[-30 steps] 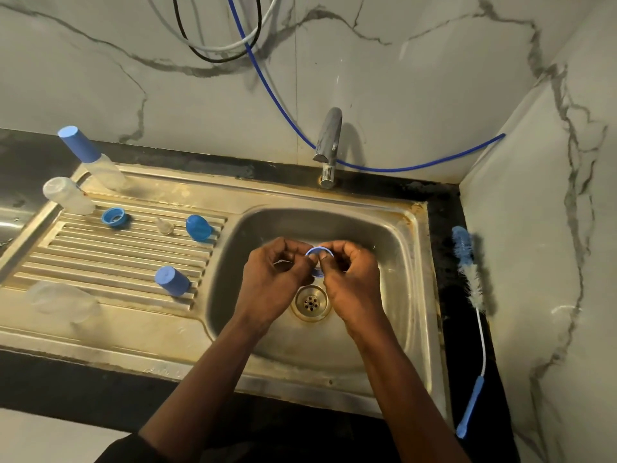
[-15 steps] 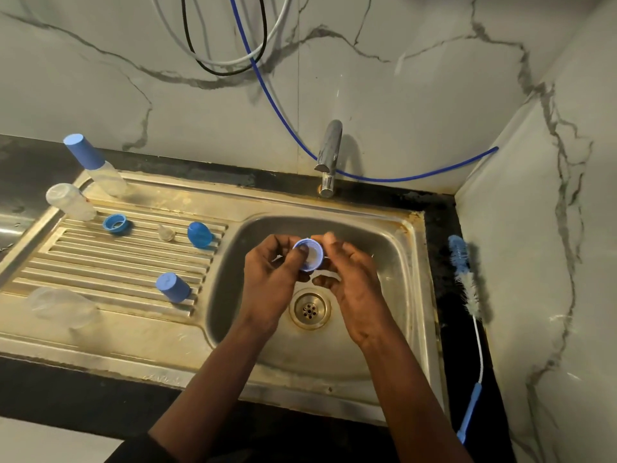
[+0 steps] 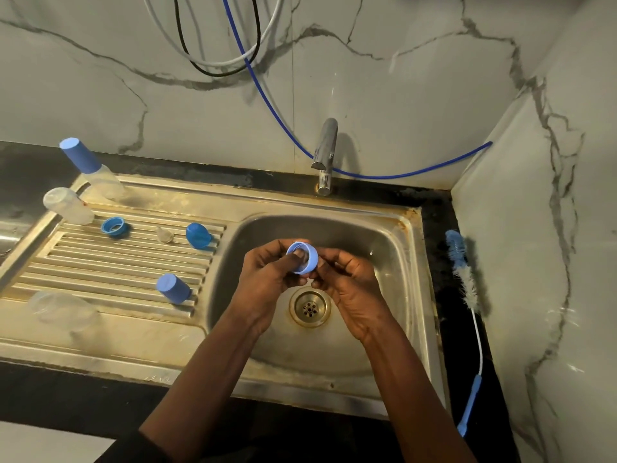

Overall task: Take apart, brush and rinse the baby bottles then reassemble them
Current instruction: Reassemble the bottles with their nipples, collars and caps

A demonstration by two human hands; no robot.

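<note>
Left hand (image 3: 267,279), right hand (image 3: 354,289) pinch hollow blue ring (image 3: 312,261).

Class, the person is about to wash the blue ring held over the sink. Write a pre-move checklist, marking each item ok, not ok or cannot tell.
1. Blue ring held by left hand and right hand: ok.
2. Ring above the sink basin: ok.
3. Tap running: not ok, no water visible.
4. Bottle brush in hand: not ok, lies on the counter.
5. Drain unplugged: ok.
</note>
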